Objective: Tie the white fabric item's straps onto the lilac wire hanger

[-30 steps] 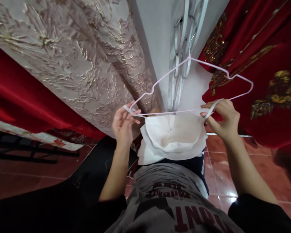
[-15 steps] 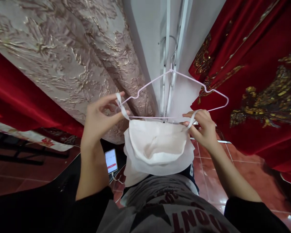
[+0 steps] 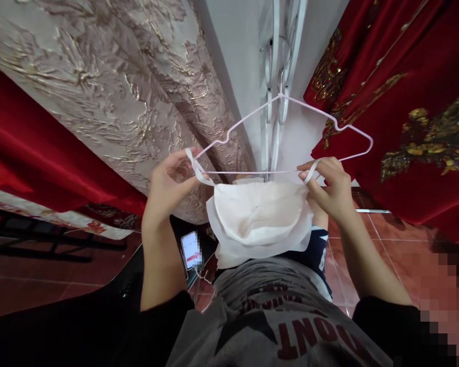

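A white garment [image 3: 258, 209] with thin straps and sheer, ruffled lower layers hangs in front of my body. My left hand [image 3: 170, 186] holds its left strap [image 3: 199, 168], which is looped across the spread thumb and forefinger at the left end of a pale pink hanger [image 3: 253, 113]. On the other side, my right hand [image 3: 331, 188] pinches the right strap [image 3: 312, 171] by the hanger's lower bar. The hanger's right end sticks out beyond that hand. Its metal hook is up near a white metal rack.
Pinkish fabric with gold relief [image 3: 130, 97] drapes on the left, and red cloth with gold sequins [image 3: 405, 137] on the right. A lit phone [image 3: 190, 250] with a cable lies below my left forearm. Red floor tiles [image 3: 398, 239] show underneath.
Hands, hanger and garment appear slightly farther right and higher, along with the background. Both hands keep their hold on the straps.
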A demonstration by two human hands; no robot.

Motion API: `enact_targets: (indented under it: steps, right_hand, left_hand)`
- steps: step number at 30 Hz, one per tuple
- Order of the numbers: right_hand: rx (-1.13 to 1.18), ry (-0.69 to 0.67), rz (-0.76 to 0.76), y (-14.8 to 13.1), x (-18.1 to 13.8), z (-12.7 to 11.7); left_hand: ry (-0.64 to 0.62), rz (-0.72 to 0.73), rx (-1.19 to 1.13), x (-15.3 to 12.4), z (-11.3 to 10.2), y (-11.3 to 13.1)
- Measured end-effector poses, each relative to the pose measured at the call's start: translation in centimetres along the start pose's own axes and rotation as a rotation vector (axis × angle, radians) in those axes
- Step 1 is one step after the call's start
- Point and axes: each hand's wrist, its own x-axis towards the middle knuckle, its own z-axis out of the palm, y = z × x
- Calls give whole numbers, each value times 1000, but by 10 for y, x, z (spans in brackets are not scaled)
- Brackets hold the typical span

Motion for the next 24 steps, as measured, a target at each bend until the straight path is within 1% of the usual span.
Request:
enact_targets:
  steps: [3,4,6,8,10,12,14,16,17,18,21,23,24]
  right_hand:
    - [17,20,8,-4,-3,2]
    - [21,27,9,-5,-4,2]
    - [26,31,17,-6,-6,2]
    - [30,18,32,-6,-8,3]
    - [29,10,36,-5,-9,5]
    - [24,8,29,-6,-10,8]
    - [17,19,24,-6,-11,11]
    - [8,32,31,-7,-11,12]
    - [3,38,34,-8,-12,13]
    - [-2,43,36,-8,-12,14]
    - [-14,83,12,-10,-16,18]
    - [-19,134,-16,-12,-17,23]
    - [-13,156,-28,-12,-18,25]
  left_hand:
    - [-128,155,42,16,26,23]
    - [-182,167,98,24,34,31]
    - [-200,146,211,38,46,43]
    - [-154,100,288,46,51,47]
    - [-70,69,283,46,49,39]
    - [66,28,158,37,46,20]
    - [257,-59,-81,19,48,-4]
    - [427,-151,-354,-3,61,-25]
    - [423,-195,-469,-13,71,-32]
    - [406,-218,-534,-22,83,-37]
    - [375,-137,-593,-36,119,-38]
    - [372,-77,-610,-36,135,-34]
    - [382,-51,-611,-35,140,-32]
